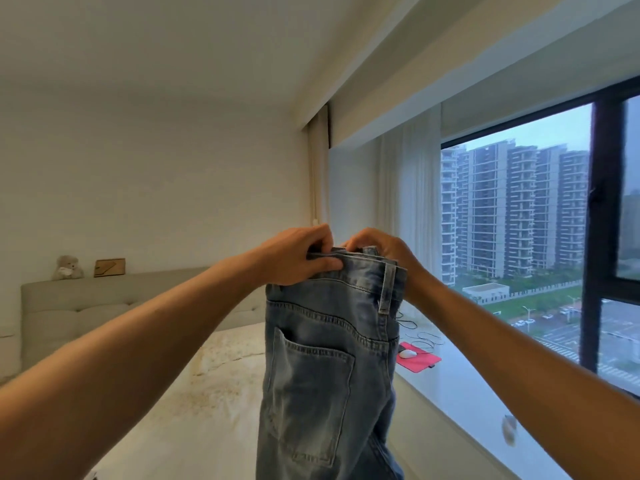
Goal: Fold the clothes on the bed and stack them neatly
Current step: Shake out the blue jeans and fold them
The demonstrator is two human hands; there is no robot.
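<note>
1. So the jeans (322, 368) are up in the air right in front of me, light blue washed denim, hanging straight down from the waistband. They're doubled over lengthwise, with one back pocket facing me and a belt loop showing near the top right edge. The legs run off the bottom of the view, so I can't see where they end.

2. My left hand (294, 256) has the waistband pinched at its left corner, thumb in front, fingers curled over the top edge. Definitely gripping.

3. My right hand (381, 249) is on the other corner of the waistband, fingers curled over the top and mostly tucked behind the denim. It's holding the jeans too. The two hands are close together, almost touching at the knuckles.

4. Both arms are stretched out at about chest height, bare forearms.

5. Below and behind the jeans is the bed (194, 403), with a cream cover that's a bit blotchy and rumpled. The jeans hang over its right side, near the window ledge.

6. At the far end is a grey padded headboard (114, 303), with a little teddy bear (67, 268) and a wooden frame (109, 267) sitting on top, near each other.

7. On the right, a white windowsill (460, 407) has a red mat (420, 360) with a white mouse (408, 354) on it, plus some dark cables just behind.

8. The big dark-framed window (595, 237) shows apartment towers outside.
</note>
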